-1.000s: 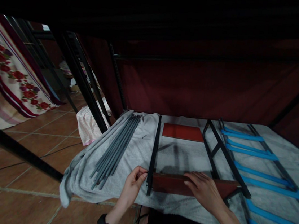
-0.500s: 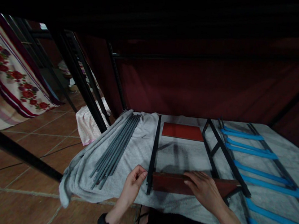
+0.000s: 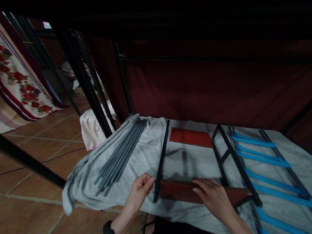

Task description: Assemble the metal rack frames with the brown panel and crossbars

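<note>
My right hand (image 3: 213, 197) lies over the top edge of a reddish-brown board (image 3: 178, 191), which stands on edge between the dark metal side frames. Its fingers bend over the far side and the thumb rests on the near face. My left hand (image 3: 140, 190) is pinched, thumb against forefinger, beside the near end of the left black metal bar (image 3: 161, 159). Whatever those fingertips hold is too small or hidden to make out. On the right, the board meets a black metal frame with a cross brace (image 3: 226, 156).
Grey rods (image 3: 121, 156) lie bundled on the grey blanket (image 3: 154, 132) at left. A second red-brown board (image 3: 191, 137) lies flat at the back. Blue-covered bars (image 3: 273, 184) lie at right. Black posts (image 3: 83, 81) and a dark red cloth wall (image 3: 204, 92) enclose the space.
Almost nothing differs. My left hand has shifted very slightly at the bar's end, still pinched. My right hand stays on the board, and the view has moved a little.
</note>
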A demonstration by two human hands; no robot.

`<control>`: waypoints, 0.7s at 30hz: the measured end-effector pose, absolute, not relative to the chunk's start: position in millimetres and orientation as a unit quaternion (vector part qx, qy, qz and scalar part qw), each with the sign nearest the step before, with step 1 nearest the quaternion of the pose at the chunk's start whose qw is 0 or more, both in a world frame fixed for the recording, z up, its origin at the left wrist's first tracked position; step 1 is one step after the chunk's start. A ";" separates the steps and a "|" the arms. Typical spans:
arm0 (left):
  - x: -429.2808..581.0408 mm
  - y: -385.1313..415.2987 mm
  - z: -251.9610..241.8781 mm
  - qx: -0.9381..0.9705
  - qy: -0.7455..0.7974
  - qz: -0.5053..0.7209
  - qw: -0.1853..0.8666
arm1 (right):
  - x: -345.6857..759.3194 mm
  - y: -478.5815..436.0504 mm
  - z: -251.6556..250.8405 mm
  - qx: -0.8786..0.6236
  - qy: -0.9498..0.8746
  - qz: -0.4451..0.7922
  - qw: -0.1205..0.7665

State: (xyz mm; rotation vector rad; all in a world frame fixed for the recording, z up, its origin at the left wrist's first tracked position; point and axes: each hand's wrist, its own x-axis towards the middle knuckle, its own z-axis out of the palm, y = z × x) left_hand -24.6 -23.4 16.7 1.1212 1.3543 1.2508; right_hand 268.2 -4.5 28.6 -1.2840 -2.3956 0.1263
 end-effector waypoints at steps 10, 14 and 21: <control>-34.6 -24.0 7.7 0.565 0.533 0.491 0.394 | 268.3 -4.8 27.8 -0.460 -0.860 0.048 0.216; -30.7 -22.6 4.1 0.502 0.530 0.505 0.461 | 268.2 -5.0 28.8 -0.461 -0.863 0.046 0.203; -39.7 -25.4 -45.7 0.468 0.573 0.530 0.414 | 267.0 -5.2 35.5 -0.466 -0.861 0.051 0.196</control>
